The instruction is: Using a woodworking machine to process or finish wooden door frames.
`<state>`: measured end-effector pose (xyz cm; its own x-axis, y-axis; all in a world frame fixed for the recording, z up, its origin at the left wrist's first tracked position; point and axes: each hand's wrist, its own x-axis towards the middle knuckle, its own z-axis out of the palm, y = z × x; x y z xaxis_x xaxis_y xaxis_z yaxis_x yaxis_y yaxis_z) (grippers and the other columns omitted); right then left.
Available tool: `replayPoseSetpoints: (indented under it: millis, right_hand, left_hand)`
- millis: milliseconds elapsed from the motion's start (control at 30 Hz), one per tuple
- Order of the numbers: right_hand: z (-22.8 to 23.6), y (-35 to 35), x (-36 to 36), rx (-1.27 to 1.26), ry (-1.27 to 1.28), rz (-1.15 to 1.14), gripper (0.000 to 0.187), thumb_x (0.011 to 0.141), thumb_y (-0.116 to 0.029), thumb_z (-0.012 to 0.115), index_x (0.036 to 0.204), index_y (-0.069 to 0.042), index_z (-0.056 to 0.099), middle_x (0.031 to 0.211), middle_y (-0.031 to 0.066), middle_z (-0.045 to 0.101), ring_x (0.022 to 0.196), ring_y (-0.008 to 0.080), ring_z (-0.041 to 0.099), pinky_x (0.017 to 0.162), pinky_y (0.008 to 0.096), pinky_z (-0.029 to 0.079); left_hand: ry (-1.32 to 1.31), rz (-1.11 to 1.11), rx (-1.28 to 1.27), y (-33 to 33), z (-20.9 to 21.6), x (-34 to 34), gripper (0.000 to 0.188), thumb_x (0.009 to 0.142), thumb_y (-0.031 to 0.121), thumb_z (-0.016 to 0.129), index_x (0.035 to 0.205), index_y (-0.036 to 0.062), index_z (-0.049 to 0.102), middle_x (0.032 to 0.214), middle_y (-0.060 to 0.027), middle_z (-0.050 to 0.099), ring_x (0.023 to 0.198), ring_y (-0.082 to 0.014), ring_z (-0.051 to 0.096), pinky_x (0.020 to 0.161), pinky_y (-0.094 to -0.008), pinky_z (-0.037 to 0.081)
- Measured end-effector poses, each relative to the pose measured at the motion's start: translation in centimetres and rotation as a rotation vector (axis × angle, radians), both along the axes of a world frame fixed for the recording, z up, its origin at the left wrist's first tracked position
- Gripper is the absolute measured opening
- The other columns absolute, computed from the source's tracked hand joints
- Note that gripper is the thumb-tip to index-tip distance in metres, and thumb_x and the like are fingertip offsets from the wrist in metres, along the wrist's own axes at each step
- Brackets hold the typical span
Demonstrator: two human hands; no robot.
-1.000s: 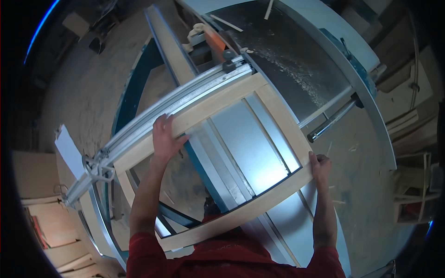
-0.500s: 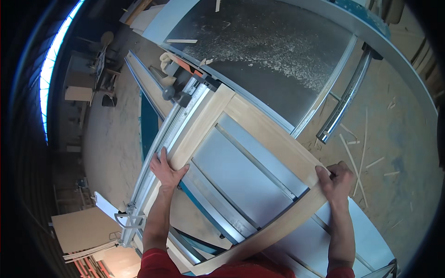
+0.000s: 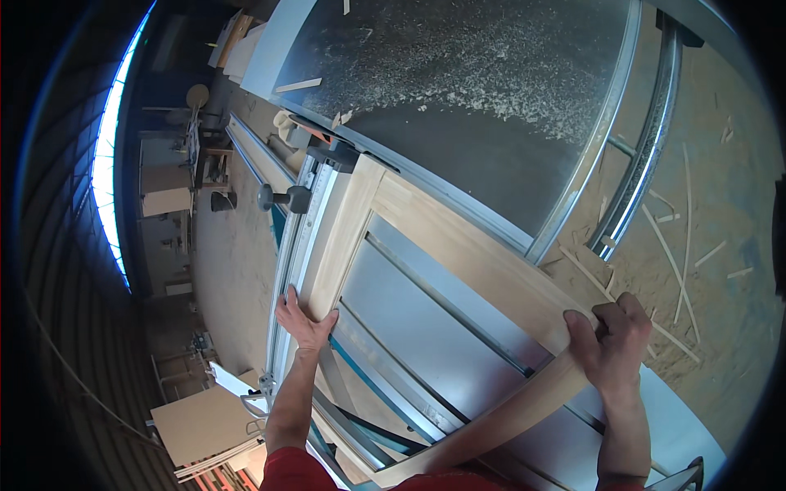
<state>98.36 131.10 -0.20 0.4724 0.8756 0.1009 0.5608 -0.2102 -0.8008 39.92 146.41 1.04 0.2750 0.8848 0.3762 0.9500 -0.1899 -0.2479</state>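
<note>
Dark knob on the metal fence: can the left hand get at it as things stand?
Probably yes: nothing visible blocks the way along the metal fence from the left hand to the dark knob. It would likely have to leave the wooden frame and stretch forward.

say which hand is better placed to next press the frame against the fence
Likely the left hand: it lies across the wooden frame beside the metal fence, while the right hand grips the frame farther away.

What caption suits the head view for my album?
Right hand gripping, left hand spread across a wooden frame beside a metal fence.
</note>
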Motion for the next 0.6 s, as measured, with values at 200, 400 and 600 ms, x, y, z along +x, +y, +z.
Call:
replayPoseSetpoints:
  millis: [200, 400, 600]
  right_hand:
    - [-2.0, 2.4, -1.0, -0.014, 0.062, 0.007, 0.031, 0.074, -0.016, 0.093, 0.078, 0.004, 0.07, 0.069, 0.0098, 0.05, 0.051, 0.0201, 0.047, 0.049, 0.0367, 0.035]
    - [-3.5, 4.0, -1.1, -0.025, 0.054, 0.025, 0.03, 0.074, -0.013, 0.093, 0.078, 0.004, 0.069, 0.071, 0.0092, 0.05, 0.051, 0.0185, 0.048, 0.048, 0.0354, 0.035]
    - [-1.3, 3.6, -2.1, -0.072, 0.111, -0.012, 0.029, 0.075, -0.015, 0.092, 0.079, 0.005, 0.071, 0.07, 0.0096, 0.05, 0.053, 0.0198, 0.049, 0.049, 0.0364, 0.036]
  left_hand:
    - [0.015, 0.004, -0.013, 2.9, -0.4, -1.1, 0.127, 0.068, 0.086, 0.076, 0.161, 0.0068, 0.042, 0.142, -0.0285, 0.045, 0.131, -0.0479, 0.044, 0.112, -0.0624, 0.034]
    - [0.013, 0.023, -0.028, 4.0, -2.1, -1.2, 0.126, 0.068, 0.086, 0.076, 0.16, 0.0065, 0.042, 0.143, -0.0285, 0.044, 0.133, -0.0479, 0.043, 0.113, -0.062, 0.033]
    - [-0.011, 0.03, -0.019, 3.0, -1.0, -2.1, 0.126, 0.069, 0.086, 0.076, 0.161, 0.0069, 0.042, 0.144, -0.0287, 0.043, 0.134, -0.0483, 0.042, 0.114, -0.0624, 0.032]
